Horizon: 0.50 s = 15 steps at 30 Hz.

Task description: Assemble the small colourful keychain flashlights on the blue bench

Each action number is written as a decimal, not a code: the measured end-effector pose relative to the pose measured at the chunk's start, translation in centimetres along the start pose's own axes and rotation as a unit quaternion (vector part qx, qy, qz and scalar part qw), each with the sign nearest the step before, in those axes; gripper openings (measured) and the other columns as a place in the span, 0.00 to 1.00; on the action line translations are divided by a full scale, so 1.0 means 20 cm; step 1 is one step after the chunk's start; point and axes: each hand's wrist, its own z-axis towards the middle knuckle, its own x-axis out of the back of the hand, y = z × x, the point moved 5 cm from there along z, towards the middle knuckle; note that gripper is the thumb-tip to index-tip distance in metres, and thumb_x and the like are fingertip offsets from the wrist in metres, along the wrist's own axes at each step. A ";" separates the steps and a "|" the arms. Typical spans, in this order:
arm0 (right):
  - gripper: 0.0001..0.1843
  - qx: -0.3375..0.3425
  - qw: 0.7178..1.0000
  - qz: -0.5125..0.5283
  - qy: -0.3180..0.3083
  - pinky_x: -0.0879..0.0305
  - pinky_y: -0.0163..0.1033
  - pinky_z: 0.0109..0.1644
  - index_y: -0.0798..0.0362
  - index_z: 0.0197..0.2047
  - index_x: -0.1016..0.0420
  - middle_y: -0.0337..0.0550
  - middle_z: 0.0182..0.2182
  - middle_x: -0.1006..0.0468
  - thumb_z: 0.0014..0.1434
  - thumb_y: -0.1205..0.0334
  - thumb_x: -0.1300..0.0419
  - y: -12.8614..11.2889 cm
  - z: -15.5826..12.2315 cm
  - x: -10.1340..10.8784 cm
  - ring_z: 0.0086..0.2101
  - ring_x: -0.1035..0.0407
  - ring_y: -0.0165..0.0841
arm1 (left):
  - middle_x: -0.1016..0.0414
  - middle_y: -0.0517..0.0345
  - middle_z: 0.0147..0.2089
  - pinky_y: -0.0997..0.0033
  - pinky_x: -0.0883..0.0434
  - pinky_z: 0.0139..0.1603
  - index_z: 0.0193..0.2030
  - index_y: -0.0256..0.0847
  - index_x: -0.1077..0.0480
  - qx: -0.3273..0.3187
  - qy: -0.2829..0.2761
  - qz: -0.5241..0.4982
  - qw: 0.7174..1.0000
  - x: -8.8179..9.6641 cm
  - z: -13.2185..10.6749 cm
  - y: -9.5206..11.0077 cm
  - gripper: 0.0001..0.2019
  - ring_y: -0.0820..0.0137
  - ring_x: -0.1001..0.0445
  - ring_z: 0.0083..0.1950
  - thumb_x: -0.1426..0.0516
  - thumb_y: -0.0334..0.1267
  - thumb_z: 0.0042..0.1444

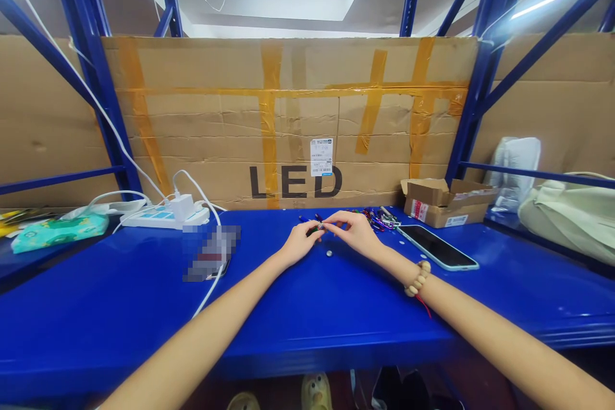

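My left hand [300, 241] and my right hand [354, 231] meet over the middle of the blue shelf top [307, 307]. Their fingertips pinch together on a tiny metallic part [320, 225], too small to name. A small round silver piece [329, 254] lies on the shelf just below the hands. Behind my right hand lies a heap of small coloured parts [377, 217]. My right wrist wears a bead bracelet [418, 278].
A phone [437, 247] lies face up to the right, with an open cardboard box [444, 203] behind it. A white power strip with charger [170, 213] and cables sits at the left. A taped cardboard sheet marked LED [288, 122] forms the back wall. Bags [567, 214] sit far right.
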 end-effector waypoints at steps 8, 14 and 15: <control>0.14 0.050 0.998 -0.002 -0.034 0.34 0.34 0.32 0.52 0.35 0.23 0.44 0.37 0.24 0.56 0.52 0.44 0.02 0.00 -0.03 0.25 0.32 0.26 | 0.28 0.60 0.28 0.73 0.34 0.36 0.34 0.38 0.30 -0.008 0.009 -0.008 1.000 0.00 0.00 -0.02 0.07 0.72 0.31 0.30 0.48 0.33 0.51; 0.11 0.055 0.994 -0.030 -0.090 0.35 0.33 0.32 0.50 0.38 0.24 0.43 0.42 0.26 0.56 0.54 0.44 0.02 -0.01 -0.05 0.26 0.32 0.25 | 0.24 0.59 0.34 0.72 0.34 0.43 0.33 0.39 0.28 -0.013 0.040 0.022 0.999 0.02 0.00 0.00 0.07 0.69 0.28 0.38 0.46 0.30 0.48; 0.11 0.051 0.994 -0.034 -0.089 0.35 0.33 0.32 0.49 0.39 0.25 0.42 0.42 0.26 0.57 0.54 0.44 0.02 -0.01 -0.05 0.26 0.32 0.25 | 0.23 0.59 0.35 0.71 0.34 0.44 0.32 0.40 0.27 -0.011 0.052 0.020 0.998 0.03 0.00 0.00 0.07 0.69 0.28 0.38 0.45 0.29 0.48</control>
